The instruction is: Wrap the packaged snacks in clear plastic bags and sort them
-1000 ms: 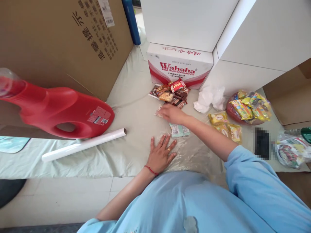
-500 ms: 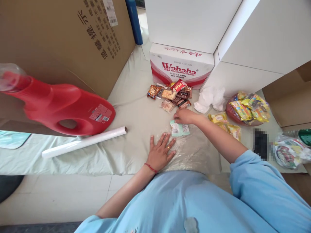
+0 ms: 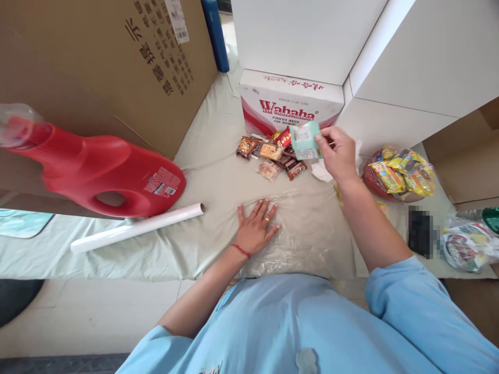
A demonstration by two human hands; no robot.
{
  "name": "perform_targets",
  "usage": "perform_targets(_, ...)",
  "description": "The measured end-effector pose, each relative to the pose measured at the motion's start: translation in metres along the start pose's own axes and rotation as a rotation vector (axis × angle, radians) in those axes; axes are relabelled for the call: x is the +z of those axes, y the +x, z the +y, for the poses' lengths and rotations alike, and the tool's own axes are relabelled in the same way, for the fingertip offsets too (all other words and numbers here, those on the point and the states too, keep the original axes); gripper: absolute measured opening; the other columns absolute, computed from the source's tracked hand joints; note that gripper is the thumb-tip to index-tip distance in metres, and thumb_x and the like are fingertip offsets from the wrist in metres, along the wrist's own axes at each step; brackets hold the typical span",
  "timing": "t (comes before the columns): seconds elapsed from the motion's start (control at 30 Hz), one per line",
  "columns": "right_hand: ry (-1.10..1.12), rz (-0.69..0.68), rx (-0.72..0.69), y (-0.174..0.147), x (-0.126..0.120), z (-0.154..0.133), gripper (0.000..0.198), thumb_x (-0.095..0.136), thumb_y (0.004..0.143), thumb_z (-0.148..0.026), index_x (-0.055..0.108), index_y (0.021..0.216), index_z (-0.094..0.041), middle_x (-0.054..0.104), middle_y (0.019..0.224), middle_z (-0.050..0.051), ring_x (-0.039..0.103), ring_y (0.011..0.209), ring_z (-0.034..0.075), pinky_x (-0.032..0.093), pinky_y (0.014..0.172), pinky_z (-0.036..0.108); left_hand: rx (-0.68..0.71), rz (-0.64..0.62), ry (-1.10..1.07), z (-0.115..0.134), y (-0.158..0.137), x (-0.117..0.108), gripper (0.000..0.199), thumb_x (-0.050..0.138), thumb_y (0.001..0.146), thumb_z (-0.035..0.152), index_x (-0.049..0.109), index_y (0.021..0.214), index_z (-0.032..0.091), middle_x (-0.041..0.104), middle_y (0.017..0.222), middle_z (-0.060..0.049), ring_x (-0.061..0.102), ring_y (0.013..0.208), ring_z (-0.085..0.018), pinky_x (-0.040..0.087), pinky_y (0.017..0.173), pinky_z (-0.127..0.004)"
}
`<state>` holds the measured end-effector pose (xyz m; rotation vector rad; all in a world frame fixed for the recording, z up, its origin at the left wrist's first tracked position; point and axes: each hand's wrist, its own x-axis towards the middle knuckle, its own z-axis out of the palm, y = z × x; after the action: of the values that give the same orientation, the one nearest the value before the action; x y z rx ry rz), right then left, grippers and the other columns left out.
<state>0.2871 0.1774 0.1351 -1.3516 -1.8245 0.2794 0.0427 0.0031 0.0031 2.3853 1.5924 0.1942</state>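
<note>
My right hand (image 3: 338, 155) pinches the edge of a pale green snack packet (image 3: 305, 140), held up in front of the white Wahaha box (image 3: 290, 101). Behind and below the packet lies a pile of wrapped snacks (image 3: 271, 151) in brown, red and clear wrappers. My left hand (image 3: 255, 228), with a ring and a red bracelet, rests flat with fingers spread on the edge of a clear plastic sheet or bag (image 3: 304, 234). Crumpled white tissue or plastic (image 3: 322, 170) is partly hidden by my right hand.
At left lie a red jug (image 3: 113, 174) and a white tube (image 3: 140, 227), beside a large cardboard box (image 3: 97, 67). A bowl of yellow packets (image 3: 401, 174) sits at right, near a bagged item (image 3: 468, 244). White cabinets (image 3: 312, 36) rise behind.
My right hand has lifted the green packet off the plastic and moved it up and away, toward the Wahaha box. My left hand has barely moved.
</note>
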Motion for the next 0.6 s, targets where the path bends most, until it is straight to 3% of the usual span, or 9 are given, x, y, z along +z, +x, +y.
perform_targets(0.07, -0.043, 0.099, -0.032, -0.022, -0.020, -0.021, 0.027, 0.050, 0.102, -0.044, 0.065, 0.096, -0.023, 0.062, 0.093, 0.006, 0.061, 0.090, 0.021, 0.049, 0.083, 0.035, 0.008, 0.003, 0.006, -0.003, 0.007, 0.000, 0.061, 0.032, 0.105, 0.058, 0.033, 0.161, 0.033, 0.027, 0.171, -0.008, 0.029, 0.157, -0.030, -0.006, 0.121, -0.075)
perform_targets(0.13, -0.033, 0.073, -0.055, -0.050, -0.037, -0.037, 0.025, 0.049, 0.103, -0.044, 0.064, 0.095, -0.025, 0.062, 0.093, 0.006, 0.061, 0.091, 0.022, 0.050, 0.084, 0.036, 0.030, 0.013, 0.019, -0.004, 0.009, 0.001, 0.061, 0.035, 0.105, 0.057, 0.034, 0.161, 0.034, 0.027, 0.171, -0.009, 0.027, 0.158, -0.031, -0.006, 0.121, -0.074)
perform_targets(0.2, 0.044, -0.048, -0.028, -0.078, -0.048, -0.045, 0.023, 0.048, 0.104, -0.041, 0.064, 0.099, -0.026, 0.064, 0.093, 0.005, 0.062, 0.087, 0.021, 0.052, 0.080, 0.035, 0.046, 0.023, 0.027, -0.004, 0.008, 0.003, 0.062, 0.037, 0.104, 0.057, 0.033, 0.162, 0.033, 0.026, 0.171, -0.009, 0.026, 0.158, -0.032, -0.005, 0.122, -0.074)
perform_targets(0.27, 0.166, -0.257, 0.039, -0.100, -0.051, -0.044, 0.021, 0.048, 0.105, -0.039, 0.063, 0.102, -0.026, 0.064, 0.089, 0.003, 0.062, 0.077, 0.018, 0.051, 0.071, 0.030, 0.052, 0.024, 0.027, -0.003, 0.007, 0.003, 0.063, 0.037, 0.104, 0.056, 0.032, 0.162, 0.032, 0.026, 0.171, -0.010, 0.025, 0.158, -0.032, -0.004, 0.122, -0.074)
perform_targets(0.33, 0.272, -0.518, 0.064, -0.115, -0.046, -0.037, 0.021, 0.048, 0.105, -0.037, 0.065, 0.103, -0.025, 0.066, 0.085, 0.001, 0.062, 0.072, 0.016, 0.050, 0.067, 0.027, 0.050, 0.023, 0.023, -0.003, 0.007, 0.002, 0.061, 0.035, 0.105, 0.054, 0.032, 0.162, 0.031, 0.027, 0.171, -0.009, 0.026, 0.158, -0.031, -0.003, 0.122, -0.074)
perform_targets(0.43, 0.305, -0.844, -0.048, -0.126, -0.021, -0.024, 0.022, 0.049, 0.105, -0.030, 0.070, 0.107, -0.022, 0.072, 0.092, 0.002, 0.067, 0.083, 0.016, 0.053, 0.077, 0.027, 0.050, 0.027, 0.022, -0.002, 0.007, 0.001, 0.057, 0.033, 0.107, 0.047, 0.035, 0.161, 0.030, 0.029, 0.170, -0.009, 0.027, 0.158, -0.030, -0.003, 0.123, -0.073)
perform_targets(0.5, 0.182, -0.897, -0.119, -0.130, -0.001, -0.016, 0.025, 0.050, 0.103, -0.023, 0.072, 0.114, -0.020, 0.074, 0.104, 0.007, 0.068, 0.096, 0.019, 0.054, 0.088, 0.031, 0.053, 0.034, 0.025, -0.002, 0.007, 0.001, 0.056, 0.036, 0.106, 0.043, 0.037, 0.160, 0.030, 0.030, 0.170, -0.010, 0.028, 0.157, -0.030, -0.003, 0.123, -0.073)
perform_targets(0.6, -0.063, -0.780, -0.139, -0.136, 0.017, -0.009, 0.031, 0.054, 0.100, -0.020, 0.070, 0.126, -0.017, 0.071, 0.121, 0.015, 0.064, 0.112, 0.026, 0.051, 0.100, 0.042, 0.047, 0.053, 0.035, -0.002, 0.006, 0.003, 0.055, 0.038, 0.105, 0.040, 0.039, 0.160, 0.030, 0.031, 0.169, -0.010, 0.030, 0.157, -0.030, -0.004, 0.123, -0.072)
